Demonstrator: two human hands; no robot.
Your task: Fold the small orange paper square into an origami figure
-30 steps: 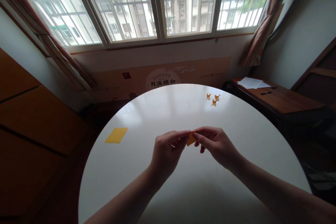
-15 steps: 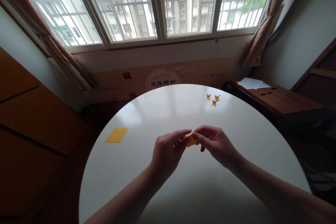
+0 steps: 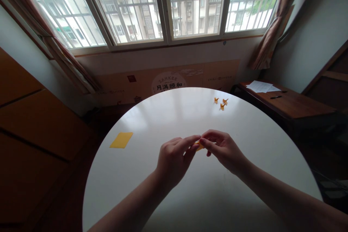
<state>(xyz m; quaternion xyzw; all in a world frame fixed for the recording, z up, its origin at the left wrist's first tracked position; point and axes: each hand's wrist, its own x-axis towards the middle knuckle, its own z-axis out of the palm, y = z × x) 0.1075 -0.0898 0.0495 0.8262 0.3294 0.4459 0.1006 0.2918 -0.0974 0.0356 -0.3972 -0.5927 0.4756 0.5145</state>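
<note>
Between my two hands is a small folded piece of yellow origami paper [image 3: 200, 146], mostly covered by my fingers. My left hand [image 3: 175, 156] pinches its left side between thumb and forefinger. On the other side, my right hand [image 3: 221, 148] grips it with thumb and bent fingers, the fingertips of both hands nearly meeting. The exact folds cannot be made out. A flat stack or sheet of yellow square paper [image 3: 121, 140] lies at the table's left. Three small folded paper birds [image 3: 222, 106] stand together near the far right edge.
The round white table [image 3: 152, 116] reaches under both forearms. Beyond its right edge stands a low wooden table [image 3: 301, 103] with white papers [image 3: 259, 86] and dark pens. An orange-brown cabinet [image 3: 29, 123] is at the left. Barred windows and curtains are behind.
My left hand's thumb and forefinger have shifted slightly to the right along the paper, covering more of it. My right hand stays almost in place.
</note>
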